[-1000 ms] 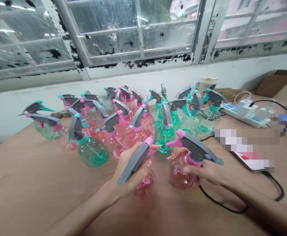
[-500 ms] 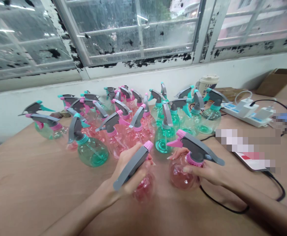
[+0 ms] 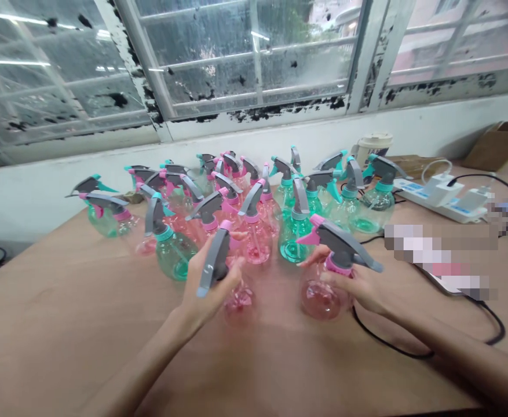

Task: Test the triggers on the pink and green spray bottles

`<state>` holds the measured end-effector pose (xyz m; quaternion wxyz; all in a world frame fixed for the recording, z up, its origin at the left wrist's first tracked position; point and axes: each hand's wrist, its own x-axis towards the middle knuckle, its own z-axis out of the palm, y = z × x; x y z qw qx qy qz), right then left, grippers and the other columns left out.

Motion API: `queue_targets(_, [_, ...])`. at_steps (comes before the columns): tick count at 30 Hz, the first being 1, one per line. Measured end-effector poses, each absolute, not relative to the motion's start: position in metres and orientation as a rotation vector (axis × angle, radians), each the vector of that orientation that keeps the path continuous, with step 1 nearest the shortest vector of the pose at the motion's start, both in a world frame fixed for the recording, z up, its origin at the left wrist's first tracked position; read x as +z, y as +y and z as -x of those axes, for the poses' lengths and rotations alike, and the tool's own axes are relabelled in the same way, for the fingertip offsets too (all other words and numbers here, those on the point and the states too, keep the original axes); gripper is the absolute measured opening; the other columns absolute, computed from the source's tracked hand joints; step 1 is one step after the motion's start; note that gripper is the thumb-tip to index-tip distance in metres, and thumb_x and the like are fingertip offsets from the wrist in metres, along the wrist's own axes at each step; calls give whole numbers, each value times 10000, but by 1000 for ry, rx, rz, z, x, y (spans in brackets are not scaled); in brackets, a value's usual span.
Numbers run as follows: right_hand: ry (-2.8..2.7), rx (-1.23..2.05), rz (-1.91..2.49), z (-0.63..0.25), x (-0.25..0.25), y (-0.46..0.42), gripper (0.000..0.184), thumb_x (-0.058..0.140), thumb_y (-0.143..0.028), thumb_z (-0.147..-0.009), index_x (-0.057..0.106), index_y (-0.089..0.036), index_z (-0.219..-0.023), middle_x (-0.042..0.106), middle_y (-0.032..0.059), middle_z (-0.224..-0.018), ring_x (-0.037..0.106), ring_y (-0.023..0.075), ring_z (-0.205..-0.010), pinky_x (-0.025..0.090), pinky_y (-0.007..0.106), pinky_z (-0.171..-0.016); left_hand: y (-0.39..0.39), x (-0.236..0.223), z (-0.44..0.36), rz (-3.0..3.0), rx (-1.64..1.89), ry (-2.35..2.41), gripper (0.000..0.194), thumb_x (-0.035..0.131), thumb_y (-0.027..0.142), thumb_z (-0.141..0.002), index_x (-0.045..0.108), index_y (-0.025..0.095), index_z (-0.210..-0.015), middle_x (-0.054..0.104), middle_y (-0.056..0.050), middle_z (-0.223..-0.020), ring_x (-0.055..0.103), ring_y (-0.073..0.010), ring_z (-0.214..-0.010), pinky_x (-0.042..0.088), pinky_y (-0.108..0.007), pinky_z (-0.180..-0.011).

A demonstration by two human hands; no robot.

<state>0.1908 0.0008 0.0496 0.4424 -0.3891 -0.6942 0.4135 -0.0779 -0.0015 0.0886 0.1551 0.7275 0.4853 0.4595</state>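
Wood tabletop [image 3: 254,370]: one, stretching from us toward the wall.
Hands: two, both ours; our left hand [image 3: 214,295] is curled around a bottle's neck, our right hand [image 3: 362,289] around another's body.
Held bottles: two, pink-topped, roughly upright and apart, the left bottle [image 3: 240,302] and the right bottle [image 3: 321,299]; whether their bases touch the wood we cannot tell.
Black cable [image 3: 405,353]: one, curving near our right forearm.
Flat device [image 3: 438,263]: one, partly pixelated, right of our right hand.
Green bottle [image 3: 178,255]: one, just beyond our left hand.
Pink cluster [image 3: 258,237]: overlapping in the middle, too crowded for us to count.
Teal-topped group [image 3: 295,249]: seven at right, by our count.
Power strip [image 3: 410,192]: one, with two white plugs.
Lidded cup [image 3: 373,152]: one, near the wall.
Cardboard box [image 3: 497,146]: one, far right.
Window [image 3: 236,58]: three sections visible.
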Motion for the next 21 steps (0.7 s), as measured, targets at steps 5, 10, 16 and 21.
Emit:
queue_targets(5, [-1578,1066,998,-170,51,-5,321,673,-519,-751,636,-225,-872,700,42,-870,658,232,-862,498,379,-830,27,88,78,-2148,1631,1575,149,605,297,-808,611,213,-931,570,7,-839,525,-117,-642,456,-260,-620])
queue_targets(10, [-1644,1048,949,-162,49,-4,364,673,-551,-752,593,-213,-861,651,38,-900,617,222,-880,475,364,-817,52,88,67,-2187,1776,1633,115,607,323,-798,582,211,-789,529,-9,-883,560,-161,-787,480,-311,-750])
queue_targets(16, [-1830,1028,905,-169,57,-6,384,710,-470,-735,525,-213,-952,586,24,-917,588,217,-869,474,389,-808,60,88,64,-2216,1767,1678,189,565,390,-832,598,208,-796,514,-13,-873,571,-193,-846,472,-356,-825])
queue_targets(21, [-2010,1058,825,-179,64,-17,471,713,-365,-741,479,-204,-1116,560,70,-1122,558,250,-1047,460,427,-904,36,89,71,-2212,1580,1731,493,627,463,-803,560,208,-1219,574,-74,-1063,570,-264,-1037,460,-445,-924])
